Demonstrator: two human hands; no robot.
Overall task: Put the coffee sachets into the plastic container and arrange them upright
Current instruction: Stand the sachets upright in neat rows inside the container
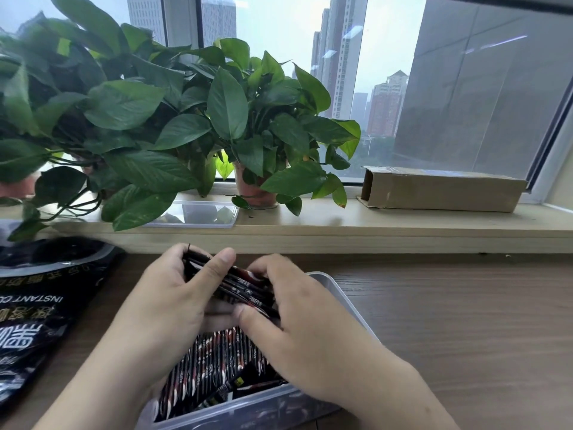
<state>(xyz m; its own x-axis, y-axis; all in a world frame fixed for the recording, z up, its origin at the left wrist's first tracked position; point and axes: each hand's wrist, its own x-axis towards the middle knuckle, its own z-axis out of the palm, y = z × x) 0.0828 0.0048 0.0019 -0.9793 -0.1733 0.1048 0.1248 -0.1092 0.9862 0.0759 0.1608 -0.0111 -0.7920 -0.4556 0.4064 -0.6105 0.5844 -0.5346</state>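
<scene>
**Bundle of sachets (238, 285) poised over plastic container (344, 297)**

Both hands hold the bundle. The left hand (167, 293) curls thumb and fingers round its far end, and the right hand (297, 321) pinches the near end. Below, inside the container, a row of sachets (214, 358) stands leaning. The risk, as I judge it, is that the slick packets fan out of a loose grip and land flat. Pressing them in could also topple the leaning row.

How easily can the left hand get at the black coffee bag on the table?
Probably yes, once freed: the coffee bag lies uncovered beside the left hand, nothing between them. But that hand grips a sachet bundle with the right hand.
</scene>
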